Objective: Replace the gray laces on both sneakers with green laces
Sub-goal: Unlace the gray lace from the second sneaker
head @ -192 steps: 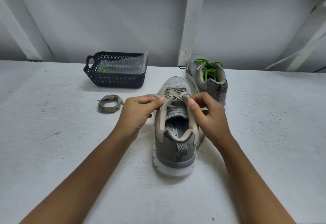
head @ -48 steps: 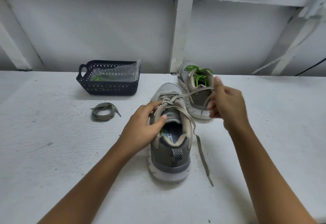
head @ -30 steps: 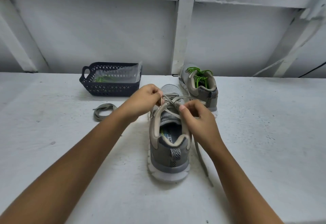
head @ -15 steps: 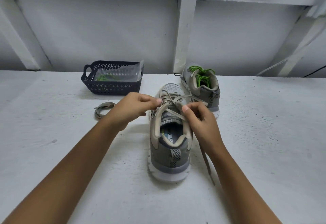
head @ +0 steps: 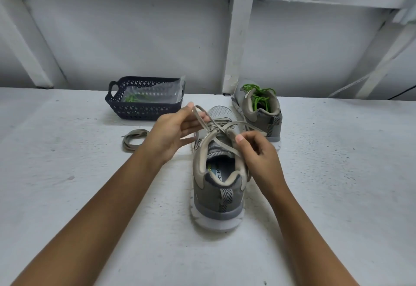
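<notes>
A gray sneaker [head: 217, 193] stands heel toward me in the middle of the table, its gray lace [head: 221, 128] partly pulled out of the upper eyelets. My left hand [head: 173, 131] pinches a loop of that lace, lifted up and left of the shoe. At the right side of the tongue my right hand [head: 256, 150] pinches another strand of the same lace. Behind, to the right, a second gray sneaker [head: 262, 110] carries green laces [head: 258, 96].
A dark plastic basket [head: 141, 110] at the back left holds a clear bag with green laces inside. A loose coiled gray lace [head: 132, 140] lies on the white table [head: 67, 173] left of my hand. White beams and a wall stand behind.
My left hand has drawn a loop of gray lace up and to the left, away from the shoe. My right hand has stayed at the tongue.
</notes>
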A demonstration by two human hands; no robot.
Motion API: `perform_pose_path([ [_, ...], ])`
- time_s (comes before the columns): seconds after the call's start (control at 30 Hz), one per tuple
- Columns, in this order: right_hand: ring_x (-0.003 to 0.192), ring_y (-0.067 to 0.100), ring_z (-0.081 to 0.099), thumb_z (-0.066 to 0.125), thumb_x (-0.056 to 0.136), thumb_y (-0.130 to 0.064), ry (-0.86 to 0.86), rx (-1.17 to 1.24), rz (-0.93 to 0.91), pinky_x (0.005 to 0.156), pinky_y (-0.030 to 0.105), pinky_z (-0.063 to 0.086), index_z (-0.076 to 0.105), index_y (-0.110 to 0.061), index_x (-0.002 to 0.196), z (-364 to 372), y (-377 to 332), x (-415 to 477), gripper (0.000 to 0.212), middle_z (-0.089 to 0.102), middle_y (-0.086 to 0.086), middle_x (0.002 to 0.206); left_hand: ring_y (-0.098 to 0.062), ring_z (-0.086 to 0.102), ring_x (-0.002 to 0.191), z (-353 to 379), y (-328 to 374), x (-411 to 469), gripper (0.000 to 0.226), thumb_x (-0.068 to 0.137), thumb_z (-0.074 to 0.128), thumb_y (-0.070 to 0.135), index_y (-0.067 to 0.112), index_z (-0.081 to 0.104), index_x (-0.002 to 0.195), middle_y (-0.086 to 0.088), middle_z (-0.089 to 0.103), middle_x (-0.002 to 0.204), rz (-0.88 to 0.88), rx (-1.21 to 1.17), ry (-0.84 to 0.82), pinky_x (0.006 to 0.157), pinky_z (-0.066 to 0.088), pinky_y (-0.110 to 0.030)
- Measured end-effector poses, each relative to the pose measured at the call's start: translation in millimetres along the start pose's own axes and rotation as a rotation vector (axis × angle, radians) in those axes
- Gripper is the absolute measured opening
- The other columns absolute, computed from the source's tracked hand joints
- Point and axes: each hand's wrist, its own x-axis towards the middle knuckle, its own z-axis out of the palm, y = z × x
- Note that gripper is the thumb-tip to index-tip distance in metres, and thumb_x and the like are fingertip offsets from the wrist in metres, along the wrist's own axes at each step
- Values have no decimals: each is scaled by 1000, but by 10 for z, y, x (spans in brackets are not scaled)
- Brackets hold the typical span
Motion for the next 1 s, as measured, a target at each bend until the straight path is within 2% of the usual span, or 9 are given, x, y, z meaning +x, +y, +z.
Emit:
perform_pose_path([
  [0.1,71,-2,56,59,90,-23,6,-2,-3,70,15,45,63,-14,85,-1,2,2,11,62,-9,76,-13,66,99,20,-125,-45,39,77,65,52,16,75,90,-2,74,96,76,202,-57,92,45,-34],
  [0.2,71,-2,56,59,91,-22,1,-1,-5,69,15,45,63,-14,85,3,-2,4,11,62,-8,77,-5,66,87,29,-205,-54,23,80,69,26,8,74,94,0,74,90,188,217,-36,76,47,-16],
  [0.27,71,-2,56,58,91,-22,-1,4,-3,68,14,45,63,-13,86,-7,3,1,12,62,-7,77,-1,66,84,43,-178,-66,15,85,64,21,11,74,90,6,74,84,217,226,27,72,46,-15],
  [0.43,74,-2,57,58,91,-24,-9,-1,-11,70,14,45,63,-12,87,-11,12,-3,13,63,-8,78,-6,70,74,-114,18,-8,20,95,50,25,16,64,84,4,74,76,28,-251,130,73,54,-29],
  [0.5,74,-2,57,58,91,-25,-6,-1,-8,70,14,45,63,-14,87,-8,16,-2,13,63,-9,78,-6,70,78,-144,11,-15,22,94,50,32,16,64,88,4,74,81,11,-286,99,75,54,-31],
  [0.63,75,-1,58,58,91,-25,-6,6,1,72,16,46,63,-13,88,-7,19,-2,14,63,-8,79,-12,67,93,-19,-163,-118,33,75,60,44,17,75,86,-2,73,95,135,67,-34,92,49,-43],
  [0.8,75,-1,58,57,91,-24,-7,6,-6,70,14,46,63,-14,87,-15,21,-10,12,63,-9,79,-17,62,85,75,-285,-122,17,85,65,22,8,76,85,-17,71,90,310,219,65,92,48,-46],
  [0.93,72,-6,56,58,91,-23,-25,0,-3,68,10,44,62,-17,85,-25,6,1,10,62,-11,76,-4,67,82,21,-225,-54,19,93,55,19,17,70,82,7,73,80,224,-67,217,73,50,-25],
  [1.0,74,-5,57,58,91,-24,-31,-6,3,69,11,45,63,-18,86,-32,9,6,10,63,-10,78,-4,67,83,-40,-206,-12,20,95,53,22,18,69,84,8,72,82,172,-177,286,73,48,-24],
])
